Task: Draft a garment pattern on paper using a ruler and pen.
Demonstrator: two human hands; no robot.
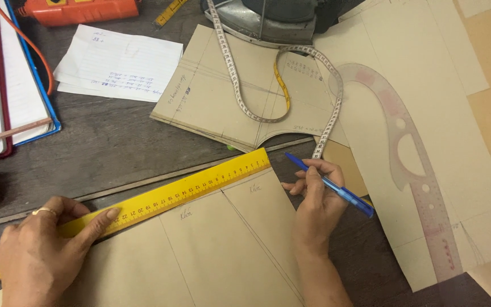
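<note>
My left hand (44,247) presses flat on a long yellow ruler (188,185) that lies slanted along the top edge of a brown paper pattern piece (223,250) with pencil lines on it. A ring shows on one finger. My right hand (316,199) holds a blue pen (348,196) at the right end of the ruler, its tip pointing up and left, near the paper's upper right corner.
A measuring tape (237,85) loops over another brown pattern piece (211,94). A clear pink curve ruler (413,170) lies on pale paper at the right. White note sheets (123,62), notebooks (7,74), an orange tool (80,10) and a metal iron (262,20) sit at the back.
</note>
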